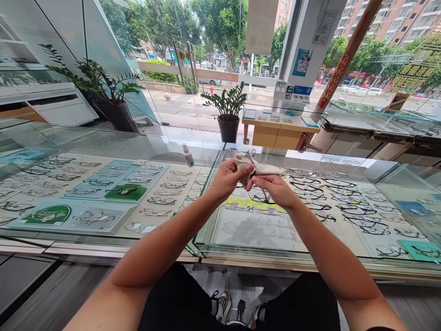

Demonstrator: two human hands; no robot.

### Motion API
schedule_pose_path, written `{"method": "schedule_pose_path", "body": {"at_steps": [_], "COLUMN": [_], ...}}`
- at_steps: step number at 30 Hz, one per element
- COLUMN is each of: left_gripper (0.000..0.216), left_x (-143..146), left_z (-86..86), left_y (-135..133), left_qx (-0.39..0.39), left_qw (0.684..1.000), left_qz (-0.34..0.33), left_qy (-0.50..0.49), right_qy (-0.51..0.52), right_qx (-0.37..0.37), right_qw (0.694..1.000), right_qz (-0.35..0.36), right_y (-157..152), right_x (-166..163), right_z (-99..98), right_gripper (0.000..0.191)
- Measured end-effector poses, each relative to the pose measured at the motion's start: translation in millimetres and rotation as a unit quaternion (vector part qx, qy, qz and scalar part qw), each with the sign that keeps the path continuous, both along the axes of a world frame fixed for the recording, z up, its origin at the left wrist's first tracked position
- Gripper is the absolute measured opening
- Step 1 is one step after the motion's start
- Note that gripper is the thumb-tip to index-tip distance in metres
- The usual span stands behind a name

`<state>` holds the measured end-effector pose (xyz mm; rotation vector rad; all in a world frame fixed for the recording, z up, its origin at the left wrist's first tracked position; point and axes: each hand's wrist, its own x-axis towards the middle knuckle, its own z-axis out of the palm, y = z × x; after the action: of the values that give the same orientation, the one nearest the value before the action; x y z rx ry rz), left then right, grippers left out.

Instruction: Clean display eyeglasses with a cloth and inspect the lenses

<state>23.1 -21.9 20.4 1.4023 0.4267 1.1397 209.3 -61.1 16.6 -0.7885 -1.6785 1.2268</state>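
Observation:
Over the glass counter, both of my hands meet around a pale beige cleaning cloth [270, 170] and a pair of eyeglasses [251, 153]. My left hand [229, 175] is closed, its thumb pressing the cloth over part of the glasses. Close beside it, my right hand [277, 189] pinches the dark frame of the glasses at the cloth's lower edge. One thin rim sticks up above the cloth. Folds and fingers hide most of the lenses and the exact grip points.
A small white spray bottle [188, 155] stands on the counter left of my hands. Under the glass top [138, 145] lie many rows of eyeglasses [306, 186]. A potted plant [228, 119] and a wooden display table [280, 133] are beyond the counter.

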Motion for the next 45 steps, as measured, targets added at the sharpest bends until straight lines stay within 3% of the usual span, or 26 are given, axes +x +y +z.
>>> {"method": "schedule_pose_path", "body": {"at_steps": [8,13,16,18,27,33,35,42,45], "left_gripper": [0.065,0.059,0.052,0.048,0.046,0.06,0.064,0.057,0.056], "left_x": [0,-15,-23,-24,-11,-5,-7,-18,-16], "left_z": [-8.6,-6.6,-1.2,1.8,-1.1,-3.5,-3.0,-0.4,-2.6], "left_y": [13,28,29,27,15,10,11,27,30], "left_qx": [-0.012,0.002,0.007,0.008,0.034,0.074,0.084,0.034,-0.003], "left_qw": [0.996,1.0,0.997,0.996,0.999,0.987,0.985,0.999,1.0], "left_qz": [0.085,0.006,-0.061,-0.071,0.02,0.138,0.15,-0.028,-0.027], "left_qy": [-0.011,0.024,0.05,0.061,0.034,0.03,0.032,0.024,-0.012], "right_qy": [-0.02,0.008,0.024,0.033,0.037,0.027,0.02,0.041,0.071], "right_qx": [-0.009,-0.007,-0.014,-0.018,-0.027,-0.014,-0.01,-0.001,0.008], "right_qw": [0.999,0.999,0.998,0.998,0.999,0.999,1.0,0.999,0.997], "right_qz": [-0.027,-0.045,-0.051,-0.051,-0.002,0.011,0.012,-0.007,-0.04], "right_y": [2,9,10,9,9,4,4,8,10], "right_x": [0,7,10,11,2,-3,-3,11,19], "right_z": [-1.0,4.2,8.4,10.0,-0.9,2.9,5.0,10.9,13.1], "right_gripper": [0.049,0.033,0.031,0.031,0.037,0.046,0.046,0.036,0.034]}}
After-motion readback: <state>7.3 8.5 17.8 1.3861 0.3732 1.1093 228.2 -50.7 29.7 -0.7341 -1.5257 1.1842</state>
